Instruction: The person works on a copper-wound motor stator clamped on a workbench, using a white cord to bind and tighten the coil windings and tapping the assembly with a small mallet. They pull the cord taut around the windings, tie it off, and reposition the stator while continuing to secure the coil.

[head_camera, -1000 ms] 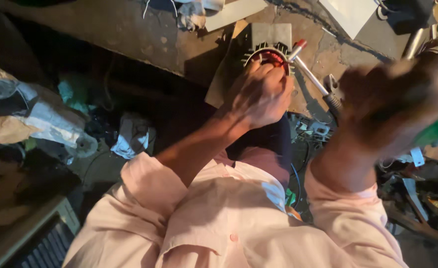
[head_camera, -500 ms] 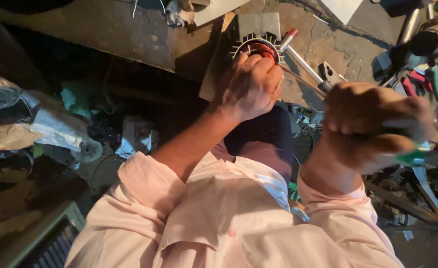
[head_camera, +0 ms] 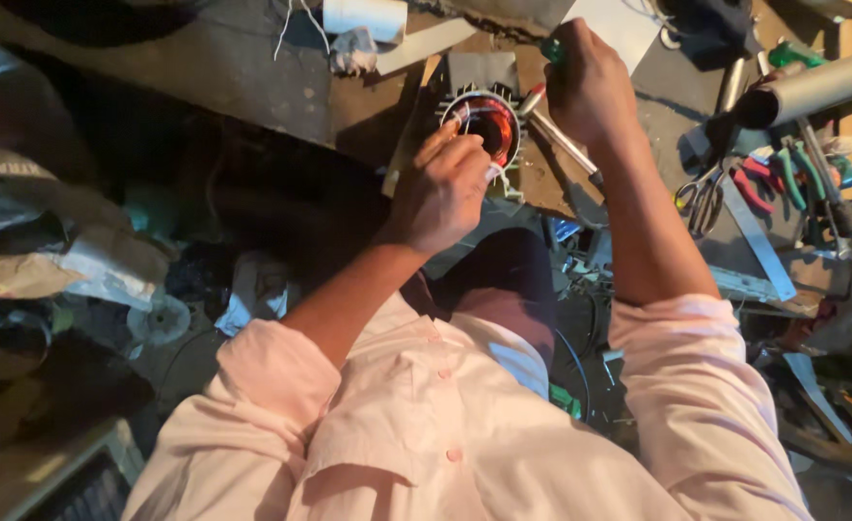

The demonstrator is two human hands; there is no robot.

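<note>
Looking down from the head camera, a finned stator [head_camera: 481, 123] is seen on the dusty floor, just past the person's knee. Its round bore faces up toward the camera; copper windings glow orange-red inside, and pale metal fins ring the outside.

The left hand [head_camera: 442, 188] is placed at the stator's near rim, fingers curled and pinched at the winding edge. What is pinched cannot be made out; possibly a thin wire or a slip of insulation.

The right hand [head_camera: 588, 82] is closed in a fist around a green-handled tool [head_camera: 553, 50], of which only the handle top shows. This hand lies just beside the stator, on its far right side, slightly beyond it.

A screwdriver [head_camera: 559, 137] with a red handle and a long steel shaft lies on the floor, touching or nearly touching the stator's right rim, its long axis running down and to the right.

The left hand is judged the nearer to the bore; the tool would have to come in from the upper right.

Pliers [head_camera: 766, 174], scissors [head_camera: 701, 198] and a grey pipe [head_camera: 811, 92] are scattered well apart to the right. Pink sleeves are rolled up.
</note>
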